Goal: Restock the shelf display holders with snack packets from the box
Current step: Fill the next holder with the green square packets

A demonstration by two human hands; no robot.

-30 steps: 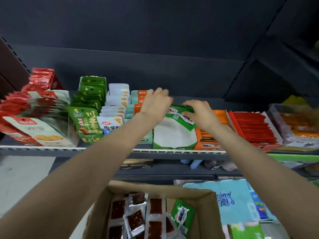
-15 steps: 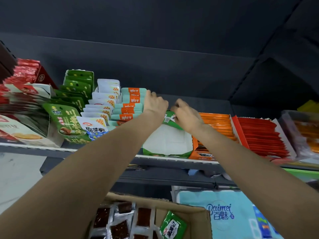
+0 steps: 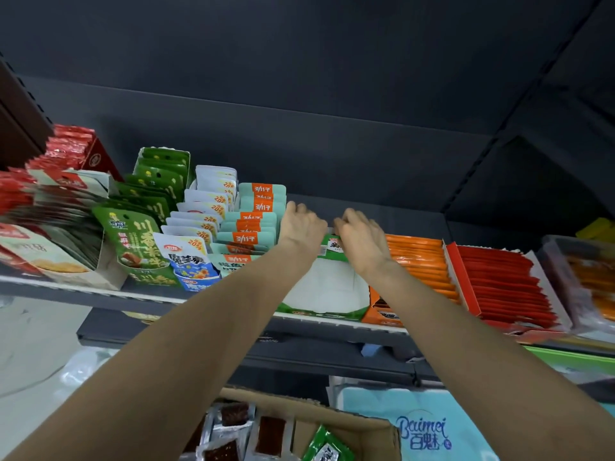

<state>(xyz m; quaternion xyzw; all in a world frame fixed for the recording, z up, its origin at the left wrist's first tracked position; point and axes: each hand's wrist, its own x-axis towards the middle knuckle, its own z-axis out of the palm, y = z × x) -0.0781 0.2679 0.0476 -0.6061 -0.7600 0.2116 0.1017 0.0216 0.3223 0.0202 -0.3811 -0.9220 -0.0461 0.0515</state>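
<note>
Now that both hands have pushed deeper along the shelf (image 3: 233, 296), the left hand (image 3: 301, 227) and right hand (image 3: 361, 239) press green packets (image 3: 334, 246) into the back of the green holder (image 3: 319, 312), fingers curled around them; more wait in the box (image 3: 366, 427).

You're looking at a dark grey back panel (image 3: 299, 134) behind a metal shelf (image 3: 100, 296), pretty dimly lit up top. Pale floor (image 3: 36, 341) shows lower left, with another dark shelf (image 3: 299, 357) underneath.
</note>
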